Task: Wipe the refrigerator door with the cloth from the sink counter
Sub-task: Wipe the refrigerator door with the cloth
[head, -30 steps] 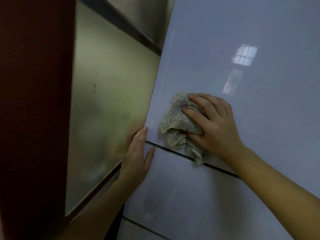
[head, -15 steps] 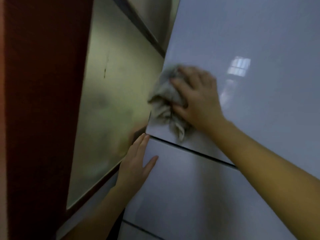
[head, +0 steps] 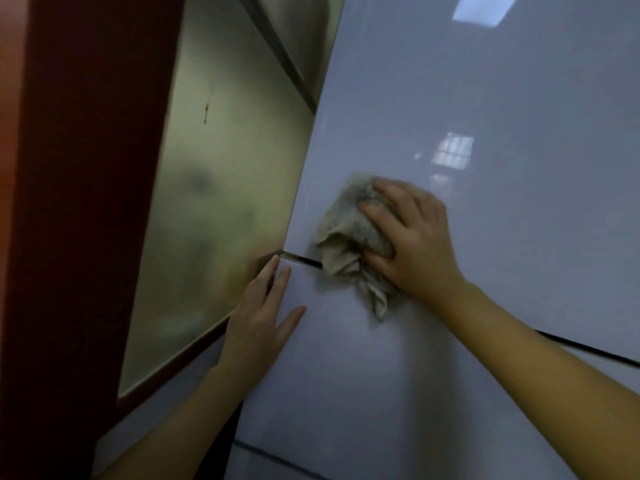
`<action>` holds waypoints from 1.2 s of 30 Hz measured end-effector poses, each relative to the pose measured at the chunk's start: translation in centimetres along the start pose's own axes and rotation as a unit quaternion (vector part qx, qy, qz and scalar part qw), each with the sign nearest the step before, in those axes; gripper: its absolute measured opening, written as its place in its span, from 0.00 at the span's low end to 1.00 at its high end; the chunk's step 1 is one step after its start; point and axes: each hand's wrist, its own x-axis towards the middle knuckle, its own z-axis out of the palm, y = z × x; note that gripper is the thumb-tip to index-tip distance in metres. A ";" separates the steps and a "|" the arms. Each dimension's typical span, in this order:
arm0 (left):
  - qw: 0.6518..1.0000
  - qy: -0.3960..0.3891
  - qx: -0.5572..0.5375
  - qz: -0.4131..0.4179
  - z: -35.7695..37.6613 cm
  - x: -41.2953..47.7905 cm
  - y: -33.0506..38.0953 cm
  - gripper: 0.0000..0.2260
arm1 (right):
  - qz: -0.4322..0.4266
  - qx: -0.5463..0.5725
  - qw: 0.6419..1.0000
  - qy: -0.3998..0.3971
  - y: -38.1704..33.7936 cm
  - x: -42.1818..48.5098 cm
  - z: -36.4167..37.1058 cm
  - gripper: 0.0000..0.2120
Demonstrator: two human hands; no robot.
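Observation:
The glossy pale refrigerator door (head: 485,81) fills the right of the view, with a dark seam between its upper and lower panels. A crumpled grey-beige cloth (head: 349,233) is pressed flat against the door right at that seam, near the door's left edge. My right hand (head: 412,244) holds the cloth against the surface, fingers spread over it. The cloth's loose tail hangs below onto the lower panel. My left hand (head: 263,306) lies flat on the lower panel's left edge, fingers apart, holding nothing.
A frosted glass panel (head: 221,202) in a dark red-brown frame (head: 86,202) stands close on the left, at an angle to the fridge. Window reflections shine on the upper door. Another seam crosses the door near the bottom.
My right hand has swept the cloth from high at the door's left edge down and to the right onto the seam. My left hand stays on the lower panel.

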 end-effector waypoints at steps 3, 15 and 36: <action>1.000 0.000 0.004 0.009 0.2 0.0 -0.3 0.29 | -0.100 0.028 0.994 -0.045 -2.1 -3.0 0.8 0.23; 1.000 -0.010 0.019 -0.005 -0.4 0.0 0.2 0.30 | 0.065 0.021 0.997 0.035 2.6 7.1 -0.2 0.23; 0.982 0.030 0.117 0.145 0.1 12.5 8.2 0.28 | 0.146 -0.042 0.987 0.049 14.7 -5.2 -9.5 0.25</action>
